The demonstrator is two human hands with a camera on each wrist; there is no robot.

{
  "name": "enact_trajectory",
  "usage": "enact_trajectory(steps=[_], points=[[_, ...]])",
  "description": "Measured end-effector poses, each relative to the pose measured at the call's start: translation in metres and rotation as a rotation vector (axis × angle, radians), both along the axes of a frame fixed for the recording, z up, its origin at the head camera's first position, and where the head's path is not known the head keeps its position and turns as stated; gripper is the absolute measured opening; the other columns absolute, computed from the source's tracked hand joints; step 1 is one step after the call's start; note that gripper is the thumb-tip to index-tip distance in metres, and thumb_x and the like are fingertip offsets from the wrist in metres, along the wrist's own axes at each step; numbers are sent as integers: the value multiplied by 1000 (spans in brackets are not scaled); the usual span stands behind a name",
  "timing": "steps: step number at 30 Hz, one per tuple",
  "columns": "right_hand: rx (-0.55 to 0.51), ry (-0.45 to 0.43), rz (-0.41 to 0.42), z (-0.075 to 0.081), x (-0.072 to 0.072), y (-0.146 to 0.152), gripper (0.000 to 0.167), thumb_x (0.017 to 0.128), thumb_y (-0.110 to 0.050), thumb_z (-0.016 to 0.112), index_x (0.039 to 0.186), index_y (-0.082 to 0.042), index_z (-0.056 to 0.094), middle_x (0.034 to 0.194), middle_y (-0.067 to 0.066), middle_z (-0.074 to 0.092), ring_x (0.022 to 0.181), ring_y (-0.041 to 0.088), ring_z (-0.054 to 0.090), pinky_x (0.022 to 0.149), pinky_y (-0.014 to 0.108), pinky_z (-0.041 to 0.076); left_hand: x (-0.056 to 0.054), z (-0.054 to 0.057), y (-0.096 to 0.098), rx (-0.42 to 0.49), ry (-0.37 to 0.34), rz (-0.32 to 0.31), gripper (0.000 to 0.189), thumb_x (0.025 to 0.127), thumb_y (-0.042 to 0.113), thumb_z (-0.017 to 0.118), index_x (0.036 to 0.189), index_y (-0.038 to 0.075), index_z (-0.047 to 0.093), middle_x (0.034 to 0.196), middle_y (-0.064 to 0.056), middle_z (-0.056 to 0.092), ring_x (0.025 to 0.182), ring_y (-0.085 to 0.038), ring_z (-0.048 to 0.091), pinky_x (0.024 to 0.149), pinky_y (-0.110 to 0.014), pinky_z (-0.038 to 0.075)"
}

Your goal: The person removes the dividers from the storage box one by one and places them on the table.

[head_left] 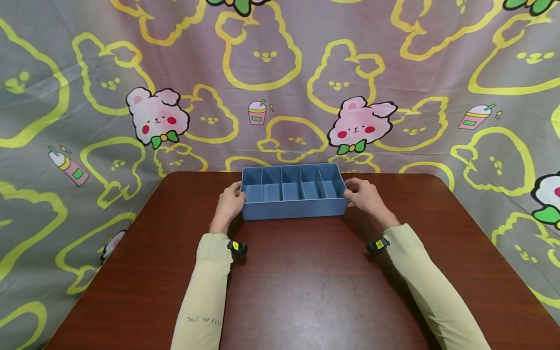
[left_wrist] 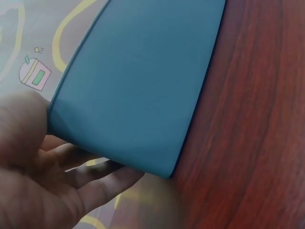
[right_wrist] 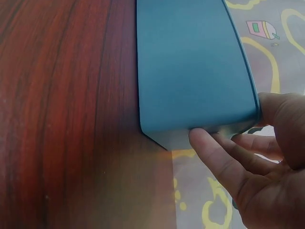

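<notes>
- Box of smooth blue plastic [head_left: 294,209], long, rectangular, five-compartmented, near the far edge of a glossy, wood-grained red-brown table [head_left: 306,291].
- Left hand [head_left: 229,204] grips one end.
- Right hand [head_left: 366,198] grips the other.

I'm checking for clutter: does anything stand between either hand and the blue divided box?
Nothing visible does. The left hand and the right hand directly hold opposite ends of the blue divided box, with no object between.
</notes>
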State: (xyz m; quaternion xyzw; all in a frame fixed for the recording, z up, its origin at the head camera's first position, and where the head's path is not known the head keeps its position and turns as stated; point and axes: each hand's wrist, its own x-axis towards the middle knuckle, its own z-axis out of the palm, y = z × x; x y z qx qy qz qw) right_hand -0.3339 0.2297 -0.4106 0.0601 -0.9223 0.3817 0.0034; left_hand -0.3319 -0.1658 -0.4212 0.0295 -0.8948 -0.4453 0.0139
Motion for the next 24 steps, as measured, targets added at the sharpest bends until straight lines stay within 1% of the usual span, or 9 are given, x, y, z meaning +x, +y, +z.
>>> enact_trajectory(steps=[3, 7, 11, 15, 20, 24], points=[[7, 3, 2, 0, 2, 1, 43, 95, -19, 52, 134, 0, 54, 114, 25, 65, 81, 33, 73, 71, 36, 58, 1, 2, 3, 10, -9, 0, 53, 102, 21, 44, 153, 9, 34, 147, -20, 49, 133, -32, 50, 105, -47, 44], [7, 5, 0, 0, 2, 3, 43, 95, -19, 52, 133, 0, 54, 115, 24, 65, 81, 32, 74, 73, 38, 59, 2, 4, 7, 58, -25, 0, 54, 102, 21, 46, 153, 10, 34, 148, -18, 48, 134, -31, 49, 107, -47, 43], [6, 5, -6, 0, 3, 5, 43, 94, -20, 52, 133, -1, 55, 116, 23, 65, 81, 33, 74, 75, 39, 59, 0, 5, 10, 88, -31, 8, 54, 101, 20, 49, 152, 10, 36, 148, -17, 49, 134, -29, 49, 107, -46, 44], [2, 5, -10, 0, 3, 7, 44, 94, -20, 52, 133, 0, 54, 118, 24, 65, 81, 32, 74, 75, 40, 59, -2, 5, 12, 92, -23, 16, 54, 100, 19, 50, 151, 9, 38, 147, -18, 50, 135, -29, 49, 107, -45, 43], [5, 7, -18, 1, 4, 10, 43, 94, -20, 51, 132, -1, 55, 117, 24, 65, 76, 25, 74, 74, 39, 59, -5, 3, 15, 85, 4, 21, 52, 100, 19, 50, 150, 8, 40, 145, -18, 52, 132, -29, 52, 106, -45, 44], [8, 12, -14, 1, 4, 11, 43, 93, -20, 51, 132, -1, 55, 115, 24, 66, 76, 26, 74, 72, 38, 59, -6, 2, 18, 49, 22, 43, 51, 99, 20, 48, 149, 10, 43, 142, -17, 56, 126, -30, 56, 101, -46, 46]])
